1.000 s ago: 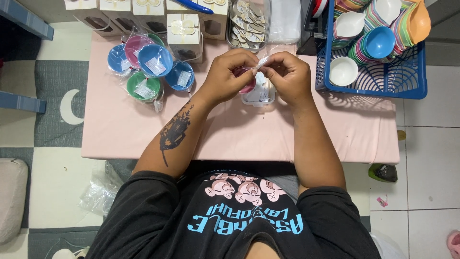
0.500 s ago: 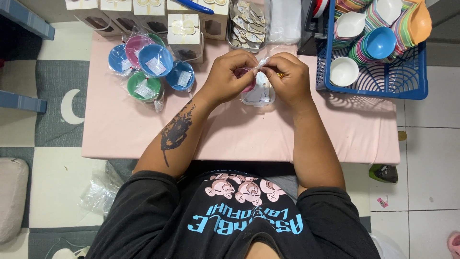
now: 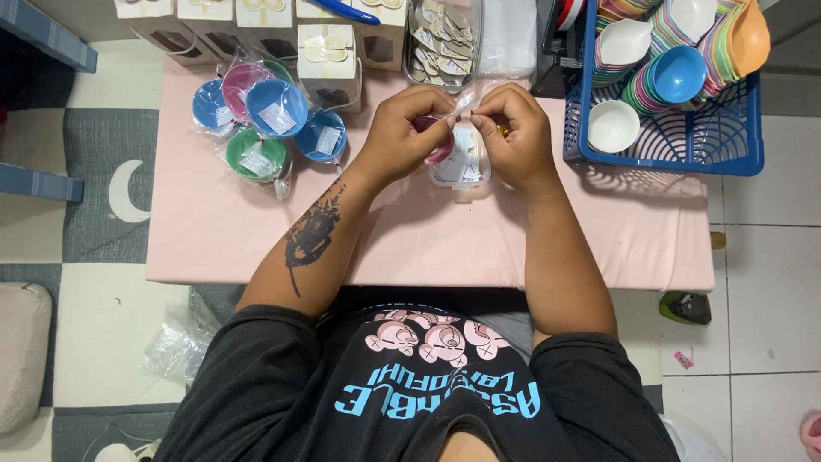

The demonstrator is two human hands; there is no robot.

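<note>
Both my hands meet over the middle of the pink table (image 3: 214, 231). My left hand (image 3: 402, 133) and my right hand (image 3: 513, 137) pinch the top of a small clear plastic bag (image 3: 462, 158) between thumbs and fingertips. Inside the bag sit a pink bowl, mostly hidden by my left fingers, and a white card. The bag hangs just above the tabletop, below my knuckles.
Wrapped blue, pink and green bowls (image 3: 265, 124) lie at the left. White gift boxes (image 3: 325, 56) line the far edge, beside a clear tray of small cards (image 3: 440, 34). A blue basket (image 3: 667, 154) of coloured bowls stands at the right. Loose plastic (image 3: 175, 346) lies on the floor.
My hands stay at the same spot; only the fingers have shifted slightly on the top of the bag.
</note>
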